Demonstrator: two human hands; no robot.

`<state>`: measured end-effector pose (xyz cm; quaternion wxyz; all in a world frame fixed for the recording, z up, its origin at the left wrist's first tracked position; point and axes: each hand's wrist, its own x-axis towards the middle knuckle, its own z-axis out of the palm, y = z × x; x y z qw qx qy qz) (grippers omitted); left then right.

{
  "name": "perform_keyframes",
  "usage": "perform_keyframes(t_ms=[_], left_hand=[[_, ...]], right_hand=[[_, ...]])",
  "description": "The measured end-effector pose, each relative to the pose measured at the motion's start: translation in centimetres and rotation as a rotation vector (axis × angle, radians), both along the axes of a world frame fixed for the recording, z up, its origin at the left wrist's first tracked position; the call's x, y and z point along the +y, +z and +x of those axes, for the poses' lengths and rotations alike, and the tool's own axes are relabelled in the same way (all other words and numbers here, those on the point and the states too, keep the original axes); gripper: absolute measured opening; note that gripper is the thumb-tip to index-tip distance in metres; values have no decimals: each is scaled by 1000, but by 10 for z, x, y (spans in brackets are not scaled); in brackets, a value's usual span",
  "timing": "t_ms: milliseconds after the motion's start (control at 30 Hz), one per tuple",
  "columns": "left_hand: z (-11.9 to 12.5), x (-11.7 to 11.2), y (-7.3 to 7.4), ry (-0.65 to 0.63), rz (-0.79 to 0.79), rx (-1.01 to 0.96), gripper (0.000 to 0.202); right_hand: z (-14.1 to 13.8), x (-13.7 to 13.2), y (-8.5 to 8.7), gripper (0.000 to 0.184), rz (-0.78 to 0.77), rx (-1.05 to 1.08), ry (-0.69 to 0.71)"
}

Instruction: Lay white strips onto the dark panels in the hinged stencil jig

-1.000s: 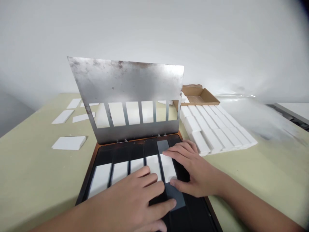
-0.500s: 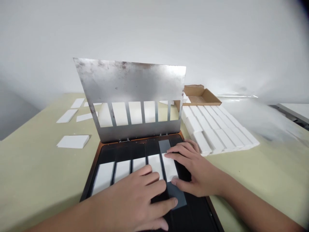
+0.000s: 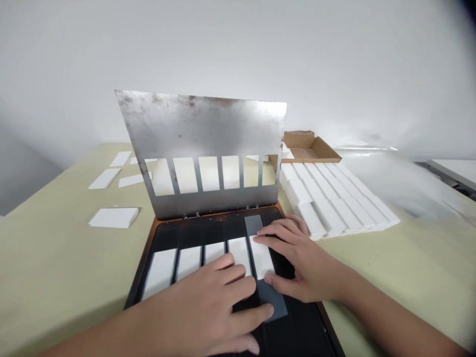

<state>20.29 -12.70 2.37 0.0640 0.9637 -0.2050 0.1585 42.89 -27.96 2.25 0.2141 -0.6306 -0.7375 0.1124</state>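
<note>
My right hand point(image 3: 297, 260) spans a white card point(image 3: 262, 258), thumb at its near end and fingertips at its far end. This card lies over a dark grey strip point(image 3: 273, 300) that shows beyond both its ends. My left hand point(image 3: 226, 302) hovers low over the jig's black base point(image 3: 208, 230), its index fingertip on the grey strip and its other fingers loosely bent. More white cards point(image 3: 159, 270) lie in a row across the base, some partly covered by my left hand. Hinged at the back, a metal plate with rectangular windows point(image 3: 208, 126) stands raised.
Rows of stacked white cards point(image 3: 338, 198) stand to the right, with an open cardboard box point(image 3: 316, 148) behind them. Several loose white cards point(image 3: 113, 218) lie on the table point(image 3: 55, 238) to the left. Clear plastic sheeting point(image 3: 401, 173) covers the back right.
</note>
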Motion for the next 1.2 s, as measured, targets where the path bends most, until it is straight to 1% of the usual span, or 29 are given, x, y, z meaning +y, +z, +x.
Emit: perform_keyframes(t_ms=[467,600,667,767,800,833,867,967,1033,1100,1200], left_hand=[[-1,0,1,-1,-7,11,39],[-2,0,0,25,-1,-8,38],[-3,0,-1,56,0,-14,38],[-3,0,-2,110,-9,-11,40],[-3,0,-2,130,-14,-13,41],[-2,0,-2,153,-19,-20,42],[-2,0,-2,181,-19,-32,43],[-3,0,-1,248,-14,-84,44],[-4,1,1,258,-22,-134,45],[-5,1,4,206,-47,-187,41],[-5,-2,8,58,-38,-186,27]], right_hand=[[-1,0,3,57,-9,-5,8],[3,-1,4,56,-20,22,27],[4,-1,4,66,-19,34,47],[4,-1,3,92,-6,15,55],[3,-1,2,95,-2,3,52],[2,-1,1,94,1,-9,46],[1,-1,0,88,3,-19,36],[-3,-1,-2,63,9,-34,-7],[-4,-1,-2,53,13,-29,-22],[-5,0,-1,48,9,-21,-29],[-5,1,1,40,2,-12,-56]])
